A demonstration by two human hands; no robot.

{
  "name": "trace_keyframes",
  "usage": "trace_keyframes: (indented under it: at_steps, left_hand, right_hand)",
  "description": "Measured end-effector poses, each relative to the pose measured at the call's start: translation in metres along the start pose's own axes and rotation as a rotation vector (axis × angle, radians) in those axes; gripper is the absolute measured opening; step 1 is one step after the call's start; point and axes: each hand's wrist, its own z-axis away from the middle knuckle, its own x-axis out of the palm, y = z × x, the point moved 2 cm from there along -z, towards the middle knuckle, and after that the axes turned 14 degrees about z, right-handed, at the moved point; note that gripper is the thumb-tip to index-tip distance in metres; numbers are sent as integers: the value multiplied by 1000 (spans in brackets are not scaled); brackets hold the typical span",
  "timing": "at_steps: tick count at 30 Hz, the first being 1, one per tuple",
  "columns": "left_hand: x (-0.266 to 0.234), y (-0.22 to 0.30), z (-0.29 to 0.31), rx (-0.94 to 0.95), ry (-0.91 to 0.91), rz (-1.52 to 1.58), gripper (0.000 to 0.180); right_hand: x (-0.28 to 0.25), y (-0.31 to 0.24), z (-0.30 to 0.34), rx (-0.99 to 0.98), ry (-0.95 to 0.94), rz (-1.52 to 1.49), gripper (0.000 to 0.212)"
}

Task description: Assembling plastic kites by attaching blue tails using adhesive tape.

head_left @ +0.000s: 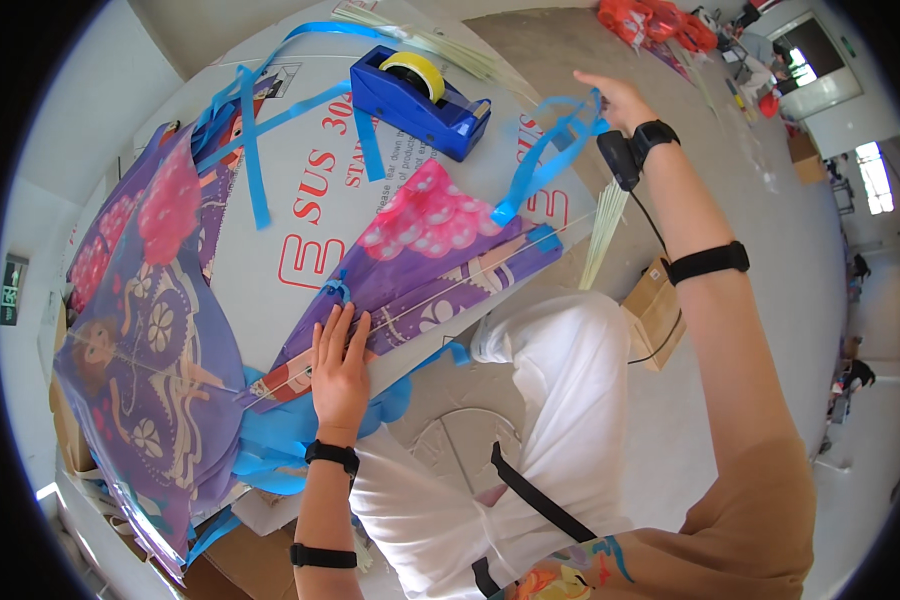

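Note:
A folded purple kite [440, 270] with pink polka-dot print and a thin rod along it lies on the cardboard-topped table in front of me. My left hand [340, 385] rests on its near left end, fingers stretched flat, below a small blue ribbon knot [338, 288]. Up at the right, past the table edge, my right hand [622, 108] grips a blue ribbon [545, 175]. That ribbon hangs in loops and runs down to the kite's right end. Part of the right hand's grip is hidden by the ribbon and wrist.
A blue tape dispenser [420, 115] stands beyond the kite. More printed kites [155, 370] cover the table's left side, with blue ribbons [252, 150] across them. Thin pale sticks lie at the back [450, 50] and bundled [603, 235] at right, near a cardboard box [658, 318].

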Motion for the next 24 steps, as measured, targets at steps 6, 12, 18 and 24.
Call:
trace_keyframes:
  at_steps: [6, 12, 18, 24]
  left_hand:
    - [0, -1, 0, -10, -8, 6, 53]
    - [0, -1, 0, -18, -26, -2, 52]
    - [1, -3, 1, 9, -11, 5, 53]
    - [3, -5, 2, 5, -12, -2, 53]
  right_hand:
    - [-12, -21, 50, -543, 76, 907, 39]
    - [13, -12, 141, -596, -277, 32, 41]
    - [57, 61, 183, -628, -481, 730, 51]
    - [73, 91, 201, -250, -418, 589, 48]
